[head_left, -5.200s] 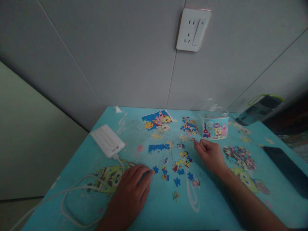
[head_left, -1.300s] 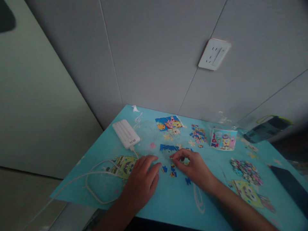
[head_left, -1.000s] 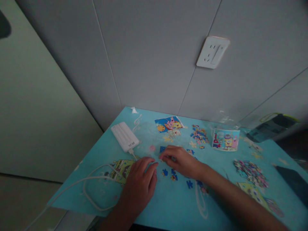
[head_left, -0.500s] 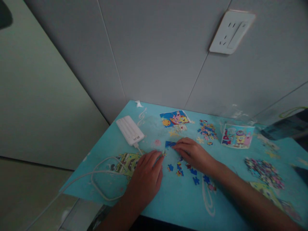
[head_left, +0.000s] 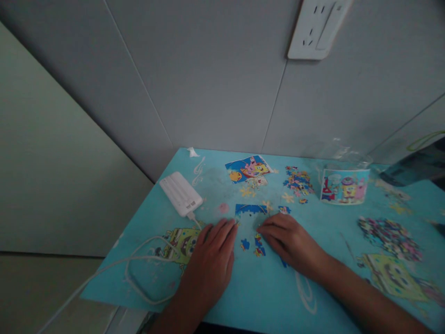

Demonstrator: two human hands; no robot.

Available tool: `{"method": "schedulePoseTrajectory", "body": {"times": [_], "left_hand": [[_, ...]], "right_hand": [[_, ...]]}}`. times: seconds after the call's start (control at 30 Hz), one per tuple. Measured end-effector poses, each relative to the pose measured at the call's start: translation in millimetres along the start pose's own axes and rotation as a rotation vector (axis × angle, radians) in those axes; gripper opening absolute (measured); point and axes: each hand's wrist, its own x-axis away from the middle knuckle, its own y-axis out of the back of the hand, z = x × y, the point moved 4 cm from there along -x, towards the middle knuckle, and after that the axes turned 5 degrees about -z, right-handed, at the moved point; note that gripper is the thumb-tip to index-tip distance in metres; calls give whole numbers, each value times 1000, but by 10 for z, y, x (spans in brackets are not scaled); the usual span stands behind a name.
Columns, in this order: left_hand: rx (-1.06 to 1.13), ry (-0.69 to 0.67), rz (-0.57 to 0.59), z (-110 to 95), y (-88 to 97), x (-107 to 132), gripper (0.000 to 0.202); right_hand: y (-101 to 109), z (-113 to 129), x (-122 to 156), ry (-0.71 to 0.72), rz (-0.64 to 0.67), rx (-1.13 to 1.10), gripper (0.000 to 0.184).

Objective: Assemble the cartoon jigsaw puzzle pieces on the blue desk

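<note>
A joined strip of blue jigsaw puzzle pieces (head_left: 250,209) lies on the blue table between my hands. My left hand (head_left: 213,253) rests on the table below the strip's left end, its fingers closed together, with a small puzzle piece (head_left: 237,222) showing at the tips. My right hand (head_left: 290,236) is pinched just below the strip's right end; whatever its fingertips hold is hidden. A loose blue piece (head_left: 245,244) and a short column of joined pieces (head_left: 259,246) lie between the hands. Another piece (head_left: 284,209) sits above my right hand.
A white power bank (head_left: 181,192) with a cable lies left. Behind are a picture card (head_left: 248,169) and a puzzle-piece pile (head_left: 299,181). A clear tub with a cartoon label (head_left: 344,186), a bigger pile (head_left: 389,239) and a dark bottle (head_left: 417,164) stand to the right.
My right hand has moved off the blue strip, down and slightly right, so the strip shows longer. My left hand stays nearly in place. The camera view has shifted a little.
</note>
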Motion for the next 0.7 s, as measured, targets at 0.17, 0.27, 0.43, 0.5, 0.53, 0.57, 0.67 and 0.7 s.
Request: {"method": "schedulePoseTrajectory", "body": {"times": [0.17,0.27,0.43,0.5,0.53,0.57,0.67,0.7], "left_hand": [[-23,10,6,-13,4,-4,55],[-25,16,22,-17,8,-8,56],[-6,24,41,-15,15,-17,58],[8,33,40,-12,16,-25,59],[11,37,40,-11,15,-29,59],[13,40,44,-11,14,-34,60],[9,48,57,-12,13,-47,61],[7,49,62,-15,15,-50,61]], "right_hand": [[-12,4,19,25,-3,37,25],[-18,15,26,29,0,47,24],[-32,20,37,12,31,63,23],[-34,23,43,10,39,67,23],[-33,26,45,10,38,68,23],[-31,30,45,11,38,68,23],[-26,41,45,13,34,68,23],[-24,44,45,13,33,68,23]]}}
